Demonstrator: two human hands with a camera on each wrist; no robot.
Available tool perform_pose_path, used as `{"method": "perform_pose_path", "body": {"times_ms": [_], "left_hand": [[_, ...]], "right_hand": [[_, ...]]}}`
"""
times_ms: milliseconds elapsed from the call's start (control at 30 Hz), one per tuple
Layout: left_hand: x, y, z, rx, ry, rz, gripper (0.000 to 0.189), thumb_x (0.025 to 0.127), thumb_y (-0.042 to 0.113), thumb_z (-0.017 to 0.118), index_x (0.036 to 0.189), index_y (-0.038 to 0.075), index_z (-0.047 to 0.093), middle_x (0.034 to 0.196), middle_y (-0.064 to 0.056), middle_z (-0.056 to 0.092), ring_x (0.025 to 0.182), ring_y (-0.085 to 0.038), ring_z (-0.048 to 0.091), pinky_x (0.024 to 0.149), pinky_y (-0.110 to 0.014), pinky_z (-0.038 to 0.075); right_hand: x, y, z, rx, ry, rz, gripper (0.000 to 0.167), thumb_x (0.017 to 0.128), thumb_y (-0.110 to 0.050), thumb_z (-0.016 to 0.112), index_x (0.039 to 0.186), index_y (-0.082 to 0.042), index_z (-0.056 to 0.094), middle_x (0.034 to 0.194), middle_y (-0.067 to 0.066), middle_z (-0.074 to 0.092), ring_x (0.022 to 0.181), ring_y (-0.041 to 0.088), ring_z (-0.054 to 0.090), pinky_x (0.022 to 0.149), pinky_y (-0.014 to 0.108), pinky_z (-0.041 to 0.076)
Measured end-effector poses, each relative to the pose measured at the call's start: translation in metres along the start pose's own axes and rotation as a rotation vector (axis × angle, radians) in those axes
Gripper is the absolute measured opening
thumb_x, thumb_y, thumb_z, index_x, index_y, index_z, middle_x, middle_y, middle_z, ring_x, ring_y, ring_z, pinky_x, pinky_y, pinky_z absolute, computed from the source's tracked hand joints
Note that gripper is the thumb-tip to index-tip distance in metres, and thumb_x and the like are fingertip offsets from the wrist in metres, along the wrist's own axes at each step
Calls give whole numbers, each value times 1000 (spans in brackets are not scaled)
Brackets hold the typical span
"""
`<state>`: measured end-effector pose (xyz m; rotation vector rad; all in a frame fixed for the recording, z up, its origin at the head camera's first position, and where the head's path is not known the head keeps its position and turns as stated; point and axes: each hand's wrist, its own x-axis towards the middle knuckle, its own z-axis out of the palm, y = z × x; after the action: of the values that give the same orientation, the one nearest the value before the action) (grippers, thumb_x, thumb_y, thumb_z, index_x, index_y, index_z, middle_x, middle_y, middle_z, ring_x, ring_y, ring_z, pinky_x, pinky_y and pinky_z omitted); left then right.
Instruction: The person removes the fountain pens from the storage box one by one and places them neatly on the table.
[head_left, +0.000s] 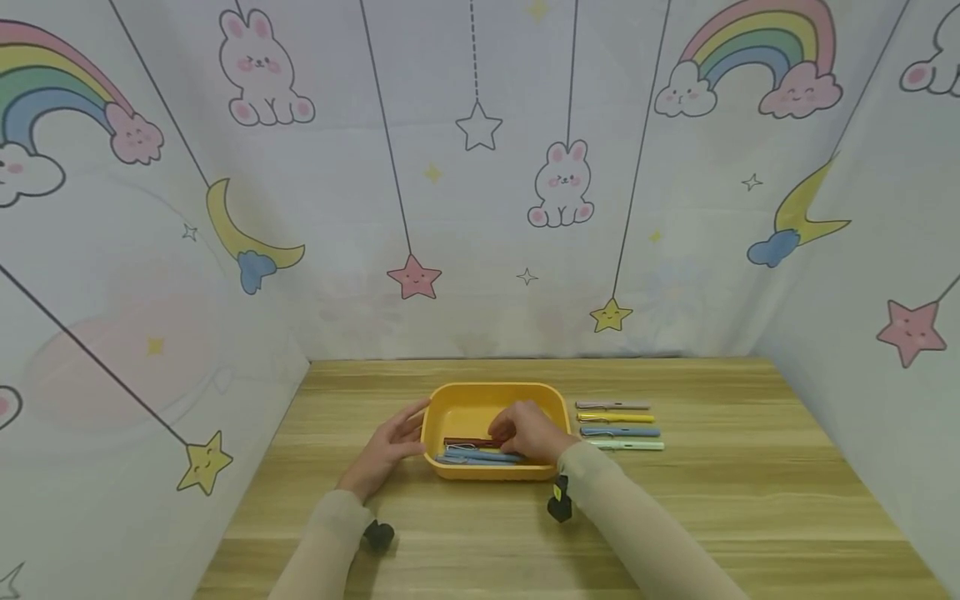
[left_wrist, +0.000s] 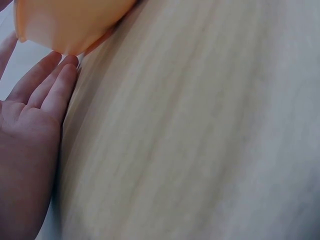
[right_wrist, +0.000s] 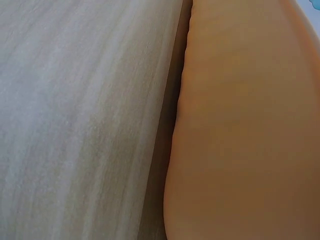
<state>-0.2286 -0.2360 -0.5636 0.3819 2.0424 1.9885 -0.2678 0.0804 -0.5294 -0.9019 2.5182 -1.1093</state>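
A yellow-orange plastic tray [head_left: 487, 473] stands on the table. Its left end is touched by my left hand [head_left: 387, 450], whose straight fingers [left_wrist: 59, 92] lie against the wall in the left wrist view. My right hand [head_left: 531, 429] reaches inside with curled fingers, pinching the right end of a dark red pen [head_left: 465, 442]. Blue pens [head_left: 480, 457] lie in front of it in the tray, partly overlapping. The right wrist view shows only the tray's outer wall [right_wrist: 250, 125] and the tabletop, not the hand.
Right of the tray, several pens lie in a row: a greyish mauve pen [head_left: 613, 406], a yellow pen [head_left: 617, 417], a blue pen [head_left: 621, 432] and a light green pen [head_left: 630, 446]. A patterned cloth [head_left: 480, 208] surrounds the wood-grain table [head_left: 465, 542] behind and at both sides.
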Motion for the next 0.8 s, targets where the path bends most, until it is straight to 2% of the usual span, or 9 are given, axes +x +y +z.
{"method": "perform_pose_path", "body": {"times_ms": [267,600,800], "left_hand": [[-1,0,-1,15,-1,17,74,98,4,70,163,21,39,168,-17,36,153,-35,38,114,-25,43],[-1,1,0,-3,4,7,73,98,3,71,162,21,40,166,-16,39,152,-35,40,112,-24,45],[-2,1,0,-9,-1,4,73,98,4,71,162,22,41,166,-15,39,152,-34,40,112,-24,45]], "right_hand": [[1,-5,-2,-35,-4,1,31,82,10,83,111,-1,80,103,9,80,92,21,76,84,40,64],[1,-2,-1,-94,-7,-33,29,83,8,82,110,-1,80,102,8,80,92,20,75,83,37,64],[1,-5,-2,-119,6,-51,26,86,7,80,111,1,79,102,10,80,94,22,76,86,40,64]]}}
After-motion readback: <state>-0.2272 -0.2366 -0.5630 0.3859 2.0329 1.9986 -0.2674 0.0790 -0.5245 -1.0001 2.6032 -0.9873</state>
